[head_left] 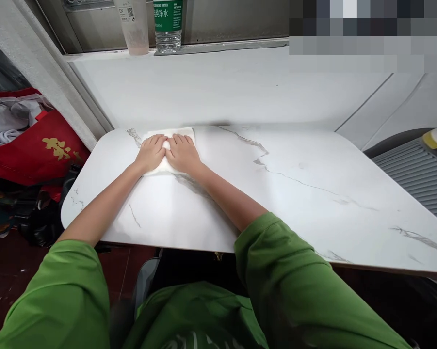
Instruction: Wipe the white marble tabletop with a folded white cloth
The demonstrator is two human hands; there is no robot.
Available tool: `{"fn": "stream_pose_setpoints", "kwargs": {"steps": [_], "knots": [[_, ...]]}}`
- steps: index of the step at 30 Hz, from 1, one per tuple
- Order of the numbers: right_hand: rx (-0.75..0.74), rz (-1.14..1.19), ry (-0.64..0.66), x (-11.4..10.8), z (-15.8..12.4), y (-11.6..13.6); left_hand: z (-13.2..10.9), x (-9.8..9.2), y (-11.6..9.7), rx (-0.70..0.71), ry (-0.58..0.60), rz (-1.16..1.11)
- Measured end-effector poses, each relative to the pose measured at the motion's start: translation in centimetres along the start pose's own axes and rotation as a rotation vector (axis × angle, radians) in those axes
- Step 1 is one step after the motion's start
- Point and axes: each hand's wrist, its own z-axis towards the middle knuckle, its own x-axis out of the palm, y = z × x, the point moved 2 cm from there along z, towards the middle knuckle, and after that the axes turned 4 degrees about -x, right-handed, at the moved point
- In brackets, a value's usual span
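Note:
A folded white cloth (187, 132) lies on the white marble-patterned tabletop (225, 203), toward its far left part. My left hand (152, 154) rests palm down on the left side of the cloth, fingers pointing away from me and lightly bent. Beside it, my right hand (183, 153) presses flat on the right side, its fingers laid out over the cloth. The two thumbs come close together over the middle. Edges of the cloth show behind, between and in front of the hands.
A plastic cup (136, 31) and a green-labelled water bottle (168, 29) stand on the ledge above the table. A red bag (40, 145) with fabric in it is at the left. At the right is a grey ribbed object (414, 167). A white wall borders the table's back edge.

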Motion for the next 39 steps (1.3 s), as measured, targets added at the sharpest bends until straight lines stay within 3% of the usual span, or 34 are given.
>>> {"fn": "stream_pose_setpoints", "kwargs": {"steps": [14, 20, 25, 30, 34, 39], "knots": [[-0.126, 0.056, 0.051, -3.4, -10.8, 10.5, -16.5, -3.7, -3.1, -0.070, 0.038, 0.084], [-0.195, 0.084, 0.070, -3.6, -12.3, 13.4, -20.6, -4.6, -3.0, -0.125, 0.015, 0.087], [-0.211, 0.114, 0.099, -3.4, -11.6, 13.9, -20.5, -4.7, -2.2, -0.127, 0.015, 0.084], [-0.215, 0.081, 0.126, -2.7, -9.3, 13.5, -18.5, -4.8, -0.5, -0.125, 0.021, 0.090], [-0.196, 0.055, 0.116, -1.4, -6.0, 12.7, -15.3, -4.8, 1.9, -0.104, 0.009, 0.088], [-0.153, 0.032, 0.065, 0.6, -0.7, 10.8, -9.6, -4.4, 5.3, -0.099, -0.026, 0.058]]}}
